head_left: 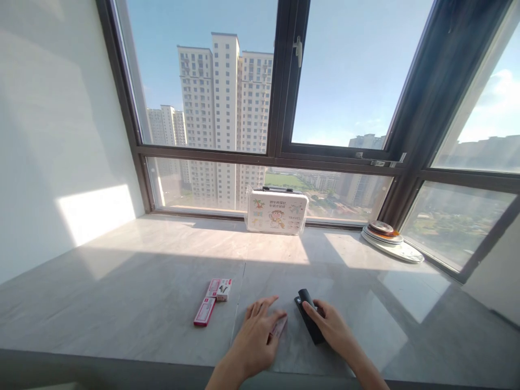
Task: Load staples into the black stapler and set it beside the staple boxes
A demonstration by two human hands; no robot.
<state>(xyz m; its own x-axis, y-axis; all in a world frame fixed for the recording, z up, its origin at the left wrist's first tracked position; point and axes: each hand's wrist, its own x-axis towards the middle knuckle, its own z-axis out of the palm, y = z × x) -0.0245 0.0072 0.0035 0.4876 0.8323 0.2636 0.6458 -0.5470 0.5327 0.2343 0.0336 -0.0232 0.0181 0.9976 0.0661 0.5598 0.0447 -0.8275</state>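
On the marble sill in the head view, my right hand [328,324] is wrapped round a black stapler [307,319], thumb on its upper side and fingers along the right. The stapler lies at a slant, its far end pointing away from me. My left hand [260,331] is closed over a small pale pink box [279,326], which the thumb and fingers partly cover. Left of that hand lie a white staple box [223,290] with a staple picture, a pink-and-white box [213,288] touching it, and another pink box [204,312] nearer me.
A white cartoon-printed case [277,212] with a black handle stands against the window at the back. Several stacked plates or discs [382,234] sit in the far right corner. A white wall [60,135] bounds the left side; the sill's front edge [122,353] is close to me.
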